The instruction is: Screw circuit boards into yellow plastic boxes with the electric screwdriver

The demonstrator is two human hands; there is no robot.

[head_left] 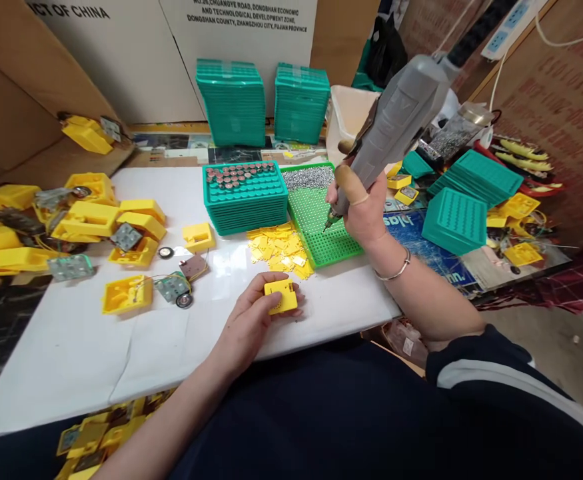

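My left hand [256, 313] is closed round a small yellow plastic case [282, 297] just above the white table's front edge, thumb on its upper face. My right hand [364, 207], with covers on some fingers, grips a grey electric screwdriver [396, 120]. Its bit points down over a green perforated tray [321, 230], which holds a heap of small silver screws [310, 177] at its far end. A pile of flat yellow plastic pieces [278, 248] lies beside the tray, just beyond my left hand.
A stack of teal trays [245, 207] carries round button cells [231, 175]. Opened yellow cases [127, 295] with wired circuit boards [172, 288] and small speakers crowd the left. Teal tray stacks [231, 103] stand at the back; more teal trays [455, 220] sit at right.
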